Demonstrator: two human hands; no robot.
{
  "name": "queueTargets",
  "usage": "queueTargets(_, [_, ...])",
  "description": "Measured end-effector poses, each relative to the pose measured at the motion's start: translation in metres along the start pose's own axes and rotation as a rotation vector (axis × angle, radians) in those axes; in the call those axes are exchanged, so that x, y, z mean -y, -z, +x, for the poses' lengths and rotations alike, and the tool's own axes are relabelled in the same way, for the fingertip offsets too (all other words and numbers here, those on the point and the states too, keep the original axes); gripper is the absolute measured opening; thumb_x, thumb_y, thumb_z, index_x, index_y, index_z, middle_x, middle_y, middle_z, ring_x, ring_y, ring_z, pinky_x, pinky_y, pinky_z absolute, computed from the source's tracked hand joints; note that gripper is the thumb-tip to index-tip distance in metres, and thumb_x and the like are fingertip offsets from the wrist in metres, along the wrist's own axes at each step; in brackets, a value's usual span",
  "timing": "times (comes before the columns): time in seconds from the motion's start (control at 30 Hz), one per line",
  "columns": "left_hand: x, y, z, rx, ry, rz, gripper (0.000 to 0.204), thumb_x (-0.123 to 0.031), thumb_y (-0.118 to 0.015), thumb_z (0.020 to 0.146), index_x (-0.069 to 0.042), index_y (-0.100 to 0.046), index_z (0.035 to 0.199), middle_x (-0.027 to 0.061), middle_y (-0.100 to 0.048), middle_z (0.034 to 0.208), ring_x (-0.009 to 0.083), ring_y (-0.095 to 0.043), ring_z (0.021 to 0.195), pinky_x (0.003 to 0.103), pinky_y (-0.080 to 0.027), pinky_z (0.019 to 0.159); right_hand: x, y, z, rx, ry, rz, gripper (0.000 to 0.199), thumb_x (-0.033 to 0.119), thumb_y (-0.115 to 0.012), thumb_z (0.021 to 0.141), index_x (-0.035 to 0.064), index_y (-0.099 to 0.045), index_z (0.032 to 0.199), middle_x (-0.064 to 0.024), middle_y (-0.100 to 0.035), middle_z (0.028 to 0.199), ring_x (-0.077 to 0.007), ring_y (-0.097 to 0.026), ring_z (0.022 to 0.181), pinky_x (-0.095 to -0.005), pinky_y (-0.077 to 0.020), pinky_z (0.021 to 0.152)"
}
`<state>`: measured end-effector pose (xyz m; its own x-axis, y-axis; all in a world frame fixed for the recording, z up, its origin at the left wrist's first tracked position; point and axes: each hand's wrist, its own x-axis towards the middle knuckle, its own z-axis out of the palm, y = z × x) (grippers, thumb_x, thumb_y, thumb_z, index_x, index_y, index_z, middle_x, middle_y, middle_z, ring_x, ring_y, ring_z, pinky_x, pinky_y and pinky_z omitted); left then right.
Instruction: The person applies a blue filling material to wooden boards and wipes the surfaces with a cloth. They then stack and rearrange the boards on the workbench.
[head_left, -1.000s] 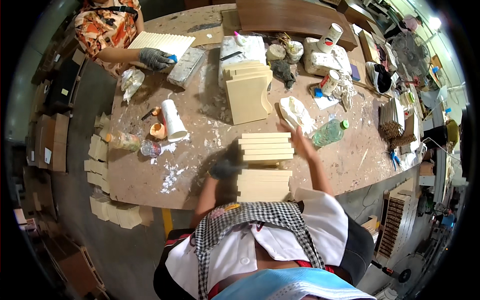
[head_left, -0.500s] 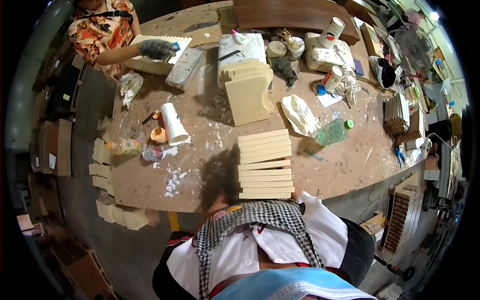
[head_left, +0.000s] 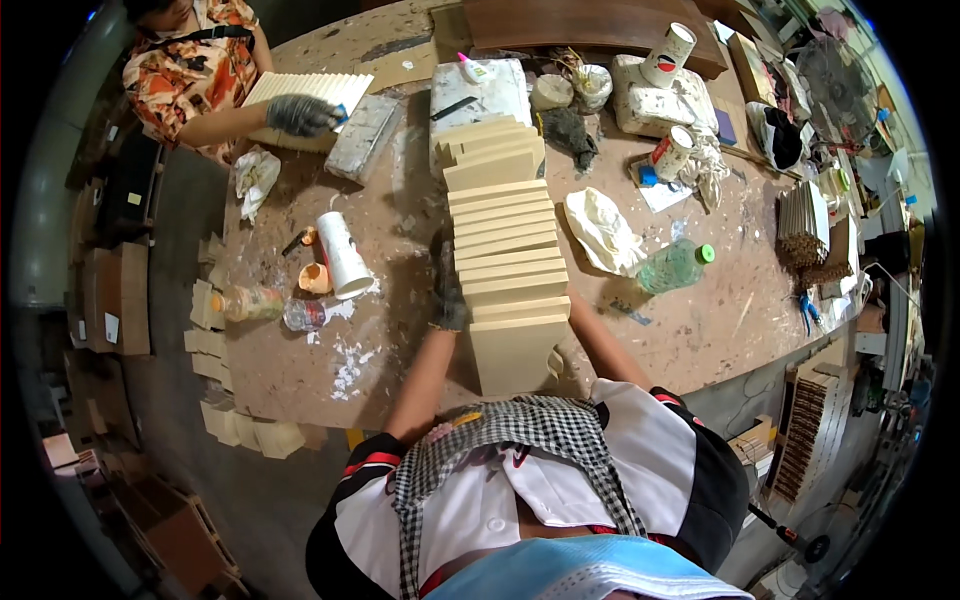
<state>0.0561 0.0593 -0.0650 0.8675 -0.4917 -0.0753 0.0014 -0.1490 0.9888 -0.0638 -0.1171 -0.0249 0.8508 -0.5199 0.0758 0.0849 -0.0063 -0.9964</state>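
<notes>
A row of pale, flat wooden boards [head_left: 508,250], edges up and leaning, stretches across the near middle of the table. My left hand [head_left: 447,290], in a dark glove, presses along the row's left side. On the opposite side my right hand [head_left: 572,302] is mostly hidden by the boards; its forearm reaches in from the lower right. Between them, the hands hold the row. The nearest board shows its broad face and a curved lower right corner. Touching or almost touching the far end is another group of similar boards [head_left: 490,160].
Right of the boards lie a white cloth [head_left: 600,235] and a green bottle [head_left: 672,268]. To the left are a white paper cup [head_left: 343,258] and a clear bottle [head_left: 305,313]. A co-worker's gloved hand [head_left: 303,116] rests over another row of boards [head_left: 310,90] at far left.
The row of boards has moved away from my body, up to the far group, and tilted so the nearest broad face shows. My forearms have stretched forward into view.
</notes>
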Motion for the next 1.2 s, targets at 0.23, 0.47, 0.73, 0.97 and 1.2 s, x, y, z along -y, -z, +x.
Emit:
queueTargets(0.23, [-0.054, 0.018, 0.063, -0.07, -0.115, -0.023, 0.07, -0.037, -0.053, 0.098, 0.0, -0.03, 0.153, 0.0177, -0.03, 0.16, 0.0299, -0.026, 0.149, 0.038, -0.022, 0.121, -0.008, 0.05, 0.069, -0.166, -0.137, 0.013, 0.046, 0.035, -0.042, 0.108, 0.0011, -0.055, 0.135, -0.0143, -0.059, 0.129, -0.0235, -0.057, 0.115, -0.033, -0.0433, 0.1])
queueTargets(0.47, [-0.023, 0.011, 0.114, -0.109, -0.069, 0.05, 0.065, -0.034, -0.05, 0.101, 0.0, -0.031, 0.153, 0.0171, -0.03, 0.16, 0.0297, -0.026, 0.149, 0.038, -0.021, 0.122, 0.001, 0.008, 0.106, 0.094, -0.3, 0.322, 0.092, 0.074, -0.021, 0.098, 0.0049, -0.017, 0.159, -0.0136, -0.025, 0.161, -0.0271, -0.029, 0.145, -0.0394, -0.0263, 0.117])
queueTargets(0.73, [-0.021, 0.01, 0.093, -0.105, -0.109, 0.162, 0.059, -0.032, -0.046, 0.104, 0.0, -0.033, 0.152, 0.0164, -0.031, 0.16, 0.0295, -0.025, 0.149, 0.039, -0.02, 0.122, 0.044, 0.006, 0.09, 0.097, -0.406, 0.168, 0.089, 0.071, -0.023, 0.1, 0.0048, -0.017, 0.159, -0.0141, -0.023, 0.163, -0.0256, -0.023, 0.149, -0.0366, -0.0207, 0.12])
queueTargets(0.97, [-0.121, 0.01, 0.135, 0.129, -0.574, 0.312, 0.056, -0.032, -0.045, 0.105, 0.001, -0.038, 0.149, 0.0172, -0.032, 0.159, 0.0325, -0.026, 0.149, 0.04, -0.021, 0.122, 0.046, 0.04, 0.167, 0.083, 0.027, -0.269, 0.075, 0.058, -0.023, 0.105, 0.0058, -0.022, 0.158, -0.0138, -0.014, 0.166, -0.0281, -0.012, 0.154, -0.0406, -0.0124, 0.123])
queueTargets(1.2, [-0.086, 0.033, 0.159, 0.164, -0.741, 1.171, 0.069, -0.039, -0.053, 0.102, -0.002, -0.028, 0.155, 0.0182, -0.017, 0.165, 0.033, -0.019, 0.151, 0.042, -0.018, 0.123, 0.048, 0.01, 0.179, 0.306, 0.155, -0.63, 0.066, 0.047, -0.032, 0.107, 0.0021, -0.028, 0.155, -0.0195, -0.014, 0.165, -0.0325, -0.017, 0.152, -0.0395, -0.023, 0.12])
